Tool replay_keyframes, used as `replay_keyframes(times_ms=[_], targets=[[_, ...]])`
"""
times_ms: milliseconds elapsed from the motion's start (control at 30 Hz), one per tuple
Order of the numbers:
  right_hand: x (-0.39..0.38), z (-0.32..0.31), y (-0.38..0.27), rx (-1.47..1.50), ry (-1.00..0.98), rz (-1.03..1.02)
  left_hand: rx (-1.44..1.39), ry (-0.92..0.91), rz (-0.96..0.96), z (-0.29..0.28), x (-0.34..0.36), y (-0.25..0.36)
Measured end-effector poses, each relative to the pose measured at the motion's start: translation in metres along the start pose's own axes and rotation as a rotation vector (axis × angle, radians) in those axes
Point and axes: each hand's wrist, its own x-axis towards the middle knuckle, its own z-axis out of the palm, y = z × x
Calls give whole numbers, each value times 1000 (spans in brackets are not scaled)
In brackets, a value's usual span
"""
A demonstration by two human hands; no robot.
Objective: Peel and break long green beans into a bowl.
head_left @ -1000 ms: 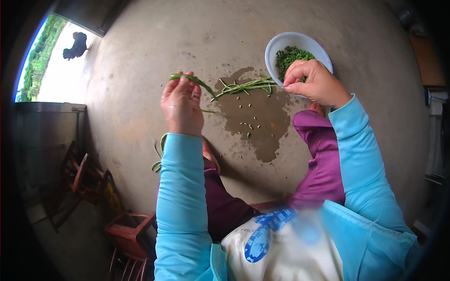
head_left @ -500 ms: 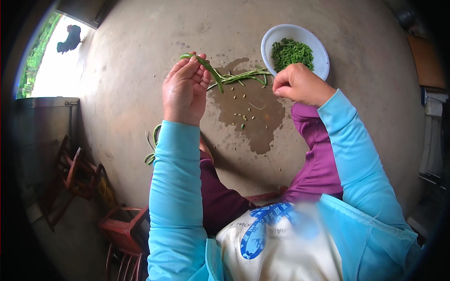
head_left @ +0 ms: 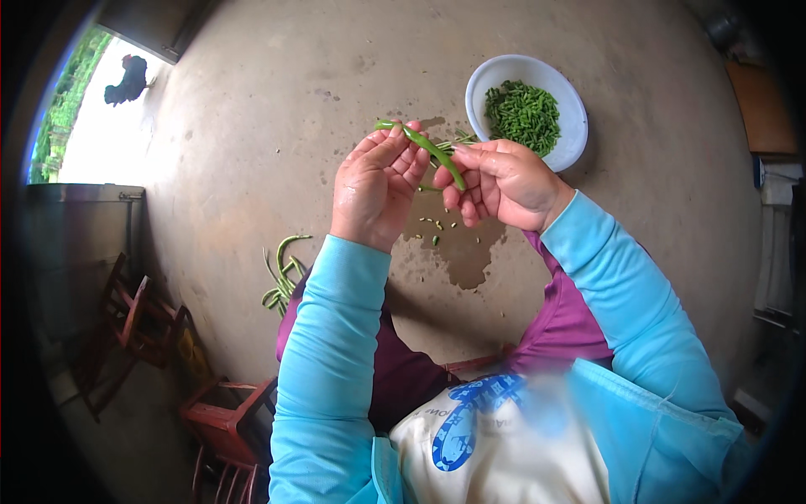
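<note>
A shiny green bean (head_left: 432, 151), bent partway along, spans the gap between my hands. My left hand (head_left: 375, 189) pinches it near its upper end between thumb and fingers. The lower end lies against the fingers of my right hand (head_left: 514, 183), whose thumb is close to the bean. Beyond the right hand a white bowl (head_left: 574, 133) stands on the floor, partly filled with short green bean pieces (head_left: 522, 116). Behind my hands lie long green strands (head_left: 460, 139), largely covered by the fingers.
More long beans (head_left: 285, 281) lie on the floor beside my left knee. A wet patch (head_left: 466, 260) with small scattered bits (head_left: 436, 240) spreads between my legs. Red wooden stools (head_left: 222, 416) stand at lower left. A dark chicken (head_left: 128, 80) is outside the doorway.
My right hand has come away from the bowl and met the bean. The left hand, still pinching the bean, has shifted right and slightly nearer.
</note>
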Motion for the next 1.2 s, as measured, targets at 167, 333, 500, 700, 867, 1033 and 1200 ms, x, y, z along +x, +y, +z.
replay_keyframes(times_ms=[167, 333, 500, 700, 867, 1033, 1200], targets=[[1, 1, 0, -3, 11, -38, 4, 33, 38, -3, 2, -1], [1, 17, -1, -630, 187, -267, 10, 100, 72, -8, 4, -4], [4, 19, 8, -1037, 253, -899, -107, 157, -9, -7, 9, -7], [-6, 30, 0, -1257, 334, -1247, -136, 157, -17, 3, 5, -11], [-10, 34, 2, -1189, 280, -1128, -114, 138, -25, 6, 3, -10], [-5, 27, -1, -700, 261, -552, -235, 3, -45, -2, 8, -2], [4, 11, -1, -489, 283, -435, -47, -61, -30, 9, -4, -3]])
